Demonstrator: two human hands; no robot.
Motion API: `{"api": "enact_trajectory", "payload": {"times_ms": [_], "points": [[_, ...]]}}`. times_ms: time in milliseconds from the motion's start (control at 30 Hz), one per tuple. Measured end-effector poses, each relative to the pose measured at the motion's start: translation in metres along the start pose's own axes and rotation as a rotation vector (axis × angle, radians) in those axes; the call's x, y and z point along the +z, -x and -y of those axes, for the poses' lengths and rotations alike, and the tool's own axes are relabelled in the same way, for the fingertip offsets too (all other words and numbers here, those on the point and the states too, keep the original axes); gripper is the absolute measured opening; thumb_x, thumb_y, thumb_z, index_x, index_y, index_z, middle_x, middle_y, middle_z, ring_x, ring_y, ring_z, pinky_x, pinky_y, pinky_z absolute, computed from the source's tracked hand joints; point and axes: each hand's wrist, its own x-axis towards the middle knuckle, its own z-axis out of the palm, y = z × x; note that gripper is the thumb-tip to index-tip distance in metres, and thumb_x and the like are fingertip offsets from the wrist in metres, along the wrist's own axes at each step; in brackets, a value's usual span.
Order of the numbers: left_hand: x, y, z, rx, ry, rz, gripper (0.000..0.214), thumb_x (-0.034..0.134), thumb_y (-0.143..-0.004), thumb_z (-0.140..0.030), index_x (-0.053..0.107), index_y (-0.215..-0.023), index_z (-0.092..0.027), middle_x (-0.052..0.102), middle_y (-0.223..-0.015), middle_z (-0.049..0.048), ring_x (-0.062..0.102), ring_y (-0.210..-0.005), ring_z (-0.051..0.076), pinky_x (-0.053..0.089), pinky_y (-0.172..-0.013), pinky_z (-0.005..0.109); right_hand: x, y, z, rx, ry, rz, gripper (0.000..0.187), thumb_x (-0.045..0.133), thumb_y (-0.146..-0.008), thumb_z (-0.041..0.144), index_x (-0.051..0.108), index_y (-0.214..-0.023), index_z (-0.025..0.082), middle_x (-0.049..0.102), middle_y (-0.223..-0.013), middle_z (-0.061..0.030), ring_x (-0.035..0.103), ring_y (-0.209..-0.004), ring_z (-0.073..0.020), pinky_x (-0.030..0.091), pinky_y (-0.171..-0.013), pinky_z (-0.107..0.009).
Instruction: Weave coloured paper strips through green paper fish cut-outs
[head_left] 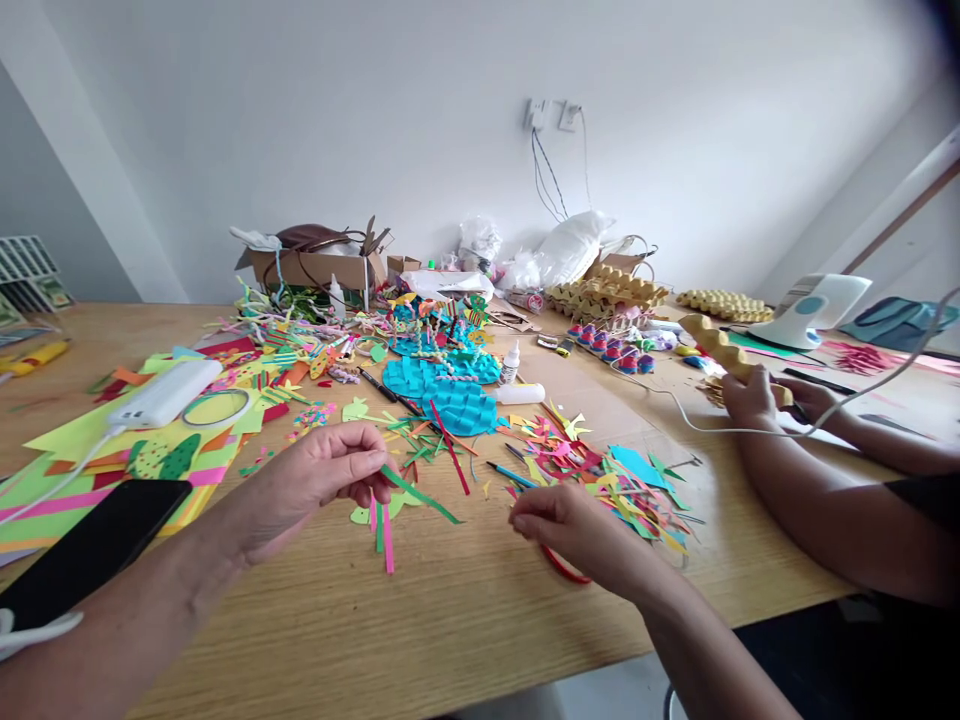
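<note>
My left hand (pixel 341 468) is closed, thumb against fingers, on a narrow green paper strip (pixel 424 495) that slants down to the right. Just beneath that hand are pink and green strips (pixel 388 540); whether they lie on the table or hang from my fingers, I cannot tell. My right hand (pixel 562 525) is curled with its fingertips pressed together, a little right of the green strip's end. No object shows at those fingertips, and the inside of the hand is hidden. A red curved handle (pixel 566 568) shows under it. Colourful paper scraps (pixel 555 450) lie behind it.
A blue-painted egg-carton piece (pixel 457 408), a glue bottle (pixel 511 362) and a white tube (pixel 521 394) stand beyond my hands. At left are a phone (pixel 97 540), a white power strip (pixel 169 392) and tape (pixel 216 408). Another person's hand (pixel 750 395) holds egg carton at right; a cable (pixel 720 430) crosses there.
</note>
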Motion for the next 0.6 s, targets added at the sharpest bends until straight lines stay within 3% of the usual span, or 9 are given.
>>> {"api": "enact_trajectory", "payload": {"times_ms": [133, 200, 267, 333, 400, 600], "points": [[0.01, 0.0, -0.003, -0.049, 0.055, 0.091, 0.016, 0.056, -0.081, -0.028, 0.054, -0.072, -0.015, 0.062, -0.07, 0.0002, 0.058, -0.067, 0.011, 0.042, -0.061, 0.021, -0.001, -0.013, 0.02, -0.226, 0.051, -0.304, 0.013, 0.05, -0.08, 0.016, 0.062, -0.076, 0.018, 0.063, -0.071, 0.0006, 0.056, -0.066, -0.0115, 0.04, -0.06, -0.022], [0.016, 0.0, -0.005, -0.061, 0.069, 0.132, 0.015, 0.057, -0.081, -0.028, 0.055, -0.073, -0.015, 0.061, -0.071, 0.0007, 0.057, -0.065, 0.011, 0.042, -0.06, 0.021, 0.005, -0.019, 0.031, -0.399, 0.086, -0.458, 0.008, 0.053, -0.081, 0.016, 0.059, -0.086, 0.018, 0.063, -0.079, -0.0016, 0.057, -0.073, -0.0129, 0.042, -0.065, -0.023], [0.02, -0.001, -0.007, -0.069, 0.064, 0.15, 0.015, 0.057, -0.08, -0.029, 0.055, -0.074, -0.015, 0.061, -0.069, 0.0004, 0.055, -0.063, 0.01, 0.041, -0.059, 0.021, 0.013, -0.023, 0.039, -0.614, 0.127, -0.566, 0.019, 0.055, -0.082, 0.017, 0.053, -0.1, 0.018, 0.062, -0.087, -0.004, 0.057, -0.078, -0.0135, 0.044, -0.068, -0.024], [0.023, -0.002, -0.008, -0.063, 0.028, 0.144, 0.016, 0.057, -0.078, -0.03, 0.053, -0.072, -0.016, 0.058, -0.065, -0.0014, 0.051, -0.06, 0.01, 0.039, -0.057, 0.021, 0.024, -0.024, 0.044, -0.826, 0.193, -0.598, 0.026, 0.053, -0.083, 0.016, 0.049, -0.109, 0.019, 0.061, -0.091, -0.0055, 0.056, -0.081, -0.0137, 0.045, -0.068, -0.025], [0.022, -0.006, -0.007, -0.039, -0.043, 0.129, 0.016, 0.057, -0.077, -0.03, 0.052, -0.07, -0.016, 0.053, -0.062, -0.0036, 0.048, -0.058, 0.009, 0.037, -0.056, 0.02, 0.034, -0.022, 0.045, -0.948, 0.271, -0.589, 0.024, 0.049, -0.085, 0.013, 0.05, -0.108, 0.02, 0.061, -0.088, -0.0052, 0.056, -0.077, -0.0134, 0.043, -0.064, -0.024], [0.015, -0.018, 0.0, -0.035, -0.334, 0.097, 0.02, 0.054, -0.076, -0.033, 0.049, -0.066, -0.016, 0.043, -0.059, -0.0052, 0.041, -0.056, 0.009, 0.032, -0.053, 0.021, 0.053, -0.016, 0.042, -0.938, 0.303, -0.593, 0.016, 0.042, -0.088, 0.011, 0.058, -0.092, 0.015, 0.062, -0.077, -0.0044, 0.055, -0.066, -0.0127, 0.038, -0.055, -0.024]]}}
